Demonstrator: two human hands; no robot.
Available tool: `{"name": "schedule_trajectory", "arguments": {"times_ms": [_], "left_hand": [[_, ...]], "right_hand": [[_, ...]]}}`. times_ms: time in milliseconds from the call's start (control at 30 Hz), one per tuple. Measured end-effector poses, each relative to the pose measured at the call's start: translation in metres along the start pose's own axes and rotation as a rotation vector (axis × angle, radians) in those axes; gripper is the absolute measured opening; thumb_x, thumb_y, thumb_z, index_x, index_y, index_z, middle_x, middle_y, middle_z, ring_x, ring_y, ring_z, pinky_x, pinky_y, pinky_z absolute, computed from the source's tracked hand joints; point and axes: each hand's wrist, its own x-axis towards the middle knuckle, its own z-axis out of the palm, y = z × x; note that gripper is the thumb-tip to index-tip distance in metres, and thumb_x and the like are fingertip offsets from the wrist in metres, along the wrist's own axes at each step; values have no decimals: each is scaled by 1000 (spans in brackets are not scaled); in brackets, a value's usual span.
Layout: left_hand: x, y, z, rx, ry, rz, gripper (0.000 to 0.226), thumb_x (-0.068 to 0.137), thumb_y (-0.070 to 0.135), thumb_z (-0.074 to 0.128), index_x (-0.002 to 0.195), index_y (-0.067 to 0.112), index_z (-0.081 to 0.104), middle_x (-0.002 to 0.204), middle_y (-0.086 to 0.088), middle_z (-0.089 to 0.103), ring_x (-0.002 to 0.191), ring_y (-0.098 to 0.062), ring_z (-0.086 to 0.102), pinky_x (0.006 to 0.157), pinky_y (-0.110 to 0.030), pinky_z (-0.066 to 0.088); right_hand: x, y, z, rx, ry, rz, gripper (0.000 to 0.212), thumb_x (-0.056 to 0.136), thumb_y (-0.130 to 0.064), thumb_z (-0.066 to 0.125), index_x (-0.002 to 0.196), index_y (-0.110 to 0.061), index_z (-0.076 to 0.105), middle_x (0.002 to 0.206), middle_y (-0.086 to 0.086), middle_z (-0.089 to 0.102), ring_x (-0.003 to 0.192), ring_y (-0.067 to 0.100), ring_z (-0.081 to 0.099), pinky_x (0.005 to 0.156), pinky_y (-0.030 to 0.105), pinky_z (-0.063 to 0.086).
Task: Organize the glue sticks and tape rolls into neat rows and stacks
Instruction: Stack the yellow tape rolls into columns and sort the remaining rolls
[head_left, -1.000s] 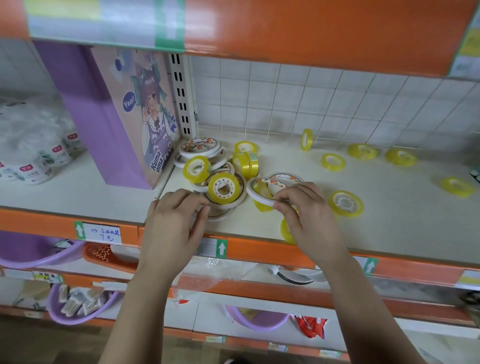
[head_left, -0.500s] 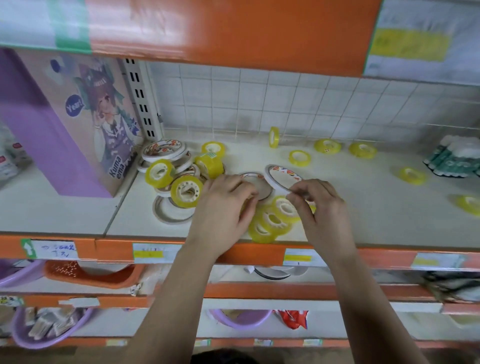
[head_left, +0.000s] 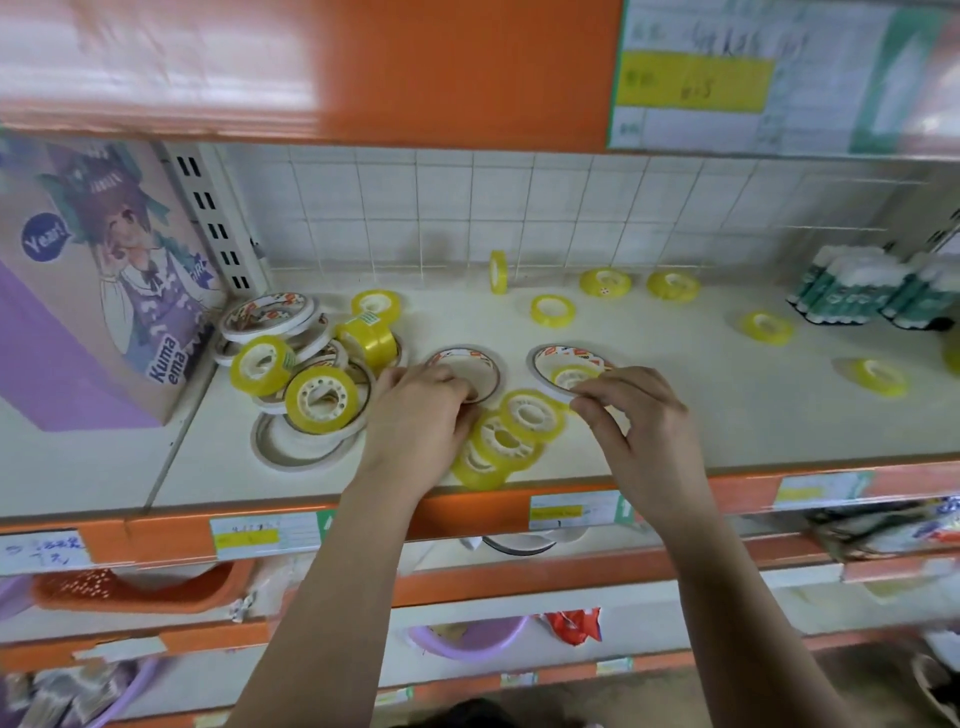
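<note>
Yellow tape rolls (head_left: 511, 434) overlap at the front lip of the shelf (head_left: 779, 415) (sketchy). Our right hand (head_left: 644, 431) pinches a small roll (head_left: 570, 375) on a white ring (head_left: 550, 356); left hand (head_left: 415, 421) curls over them, can't tell its hold. One nudge = rolls drop, imo

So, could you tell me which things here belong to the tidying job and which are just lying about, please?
Job: yellow tape rolls, flat white tape rolls, glue sticks.
Lying about: purple box, orange basket, shelf price labels.
</note>
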Motion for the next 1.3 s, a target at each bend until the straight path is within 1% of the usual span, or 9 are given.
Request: {"name": "schedule_trajectory", "arguments": {"times_ms": [167, 333, 500, 667, 767, 933, 1067, 1200, 1300], "left_hand": [[2, 3, -2, 18, -11, -12, 13, 89, 29, 65, 93, 20, 74, 95, 1, 68, 96, -26, 60, 87, -38, 30], [2, 2, -4, -1, 108, 21, 7, 88, 23, 66, 90, 16, 69, 87, 0, 70, 82, -28, 63, 79, -39, 31], [11, 15, -17, -129, 160, 142, 27, 93, 30, 43, 93, 14, 64, 89, -2, 66, 83, -29, 60, 69, -42, 46], [30, 52, -16, -258, 167, 244, 30, 94, 32, 41, 95, 10, 61, 94, -4, 61, 85, -29, 56, 65, -41, 51], [41, 84, -9, -321, 173, 257, 20, 94, 25, 51, 95, 9, 61, 94, -5, 60, 89, -30, 55, 67, -45, 52], [66, 153, 6, -343, 198, 264, 35, 93, 38, 39, 96, 11, 61, 97, -5, 61, 92, -31, 56, 66, -46, 53], [87, 228, 19, -385, 235, 243, 32, 92, 37, 42, 95, 12, 62, 96, -3, 60, 92, -30, 56, 66, -47, 52], [104, 306, 27, -419, 276, 214, 32, 92, 35, 44, 95, 10, 64, 95, -4, 61, 92, -28, 55, 70, -43, 51], [118, 357, 34, -455, 284, 197, 32, 92, 35, 44, 96, 10, 64, 95, -2, 62, 92, -26, 56, 70, -42, 50]], "right_hand": [[1, -1, -2, -10, 4, 0, 27, 92, -28, 57, 92, -7, 73, 89, 3, 68, 87, 24, 60, 79, 21, 44], [0, 2, -5, -23, 24, 13, 23, 92, -25, 59, 92, -7, 73, 89, 3, 68, 87, 25, 60, 78, 25, 46], [-2, 7, -18, -42, 74, 23, 23, 93, -24, 58, 89, -6, 72, 87, 3, 67, 89, 25, 58, 78, 29, 46], [-6, 27, -46, -123, 134, 40, 22, 92, -24, 59, 88, -6, 72, 86, 2, 67, 91, 26, 55, 82, 22, 41], [-9, 49, -70, -143, 169, 58, 23, 92, -23, 58, 88, -5, 72, 85, 4, 68, 90, 28, 56, 81, 22, 40], [-12, 98, -129, -176, 218, 45, 20, 91, -20, 60, 87, -5, 72, 84, 5, 67, 88, 30, 56, 81, 26, 42], [-8, 150, -195, -197, 237, 0, 11, 89, -14, 67, 87, -5, 73, 84, 5, 67, 87, 31, 56, 80, 28, 44], [-3, 204, -262, -237, 234, -44, 9, 89, -14, 69, 91, -6, 73, 89, 5, 68, 93, 31, 58, 85, 29, 45], [2, 243, -303, -271, 242, -63, 12, 91, -16, 67, 94, -7, 74, 93, 5, 69, 99, 31, 57, 92, 27, 40]]}}
